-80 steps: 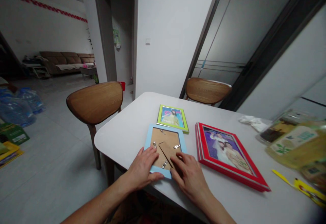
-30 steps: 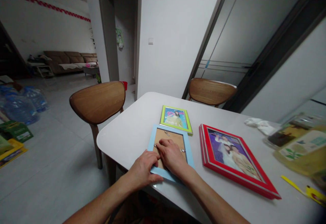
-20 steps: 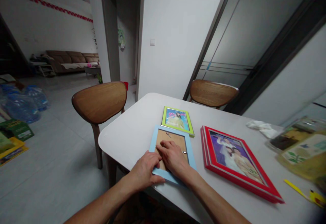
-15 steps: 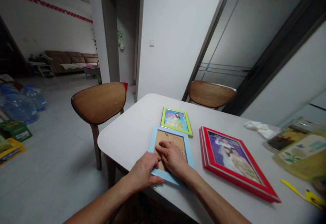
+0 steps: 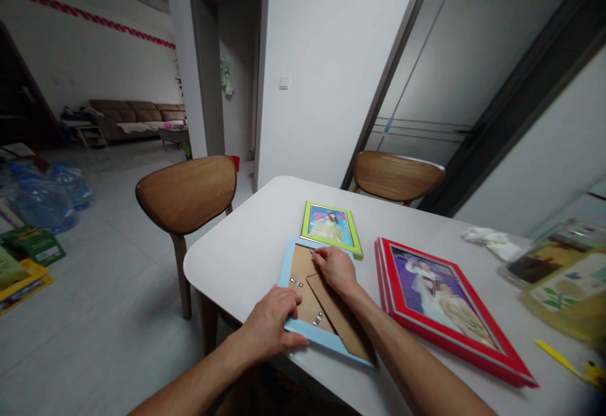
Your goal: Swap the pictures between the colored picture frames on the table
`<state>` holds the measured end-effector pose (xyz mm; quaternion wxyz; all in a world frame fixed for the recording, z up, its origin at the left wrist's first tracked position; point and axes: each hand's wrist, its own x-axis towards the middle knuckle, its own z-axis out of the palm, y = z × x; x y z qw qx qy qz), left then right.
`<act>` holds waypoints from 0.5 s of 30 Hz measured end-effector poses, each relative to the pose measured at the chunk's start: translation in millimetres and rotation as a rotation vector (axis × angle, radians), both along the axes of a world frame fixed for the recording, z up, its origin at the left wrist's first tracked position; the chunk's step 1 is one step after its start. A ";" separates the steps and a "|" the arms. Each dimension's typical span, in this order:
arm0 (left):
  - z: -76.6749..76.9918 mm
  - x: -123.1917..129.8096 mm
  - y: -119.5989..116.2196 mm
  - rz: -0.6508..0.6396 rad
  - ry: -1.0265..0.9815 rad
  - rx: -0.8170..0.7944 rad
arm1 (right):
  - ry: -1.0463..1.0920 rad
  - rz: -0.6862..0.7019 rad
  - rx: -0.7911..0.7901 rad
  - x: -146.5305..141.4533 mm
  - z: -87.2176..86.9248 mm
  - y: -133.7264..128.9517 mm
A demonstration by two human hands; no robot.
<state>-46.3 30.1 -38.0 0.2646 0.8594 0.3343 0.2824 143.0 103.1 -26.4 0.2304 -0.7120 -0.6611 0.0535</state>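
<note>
A light blue picture frame (image 5: 322, 335) lies face down near the table's front edge, its brown backing board (image 5: 299, 264) showing, with a stand flap (image 5: 339, 312) and several small metal clips. My left hand (image 5: 272, 318) grips the frame's lower left corner, thumb at the near edge. My right hand (image 5: 337, 271) is closed at the top of the backing, its fingertips pinched at a small metal piece. Just beyond lies a green picture frame (image 5: 358, 245), picture up. To the right, red picture frames (image 5: 473, 353) are stacked, the top one picture up.
On the white table (image 5: 237, 245), a white cloth (image 5: 490, 240), a yellow tool (image 5: 561, 360) and a bag with a leaf print (image 5: 563, 286) lie at the right. Wooden chairs (image 5: 189, 192) stand at the far and left sides.
My right hand has moved from the middle of the backing up to its top edge. The stand flap and more metal clips now show. My left hand stays at the corner.
</note>
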 end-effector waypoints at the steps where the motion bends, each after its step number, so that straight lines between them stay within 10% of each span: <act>1: -0.3 0.3 0.0 0.001 -0.004 0.004 | -0.004 -0.035 -0.014 0.7 -1.2 4.6; 15: 4.3 3.5 -5.8 0.011 0.069 0.055 | 0.117 -0.123 0.031 1.7 0.1 14.0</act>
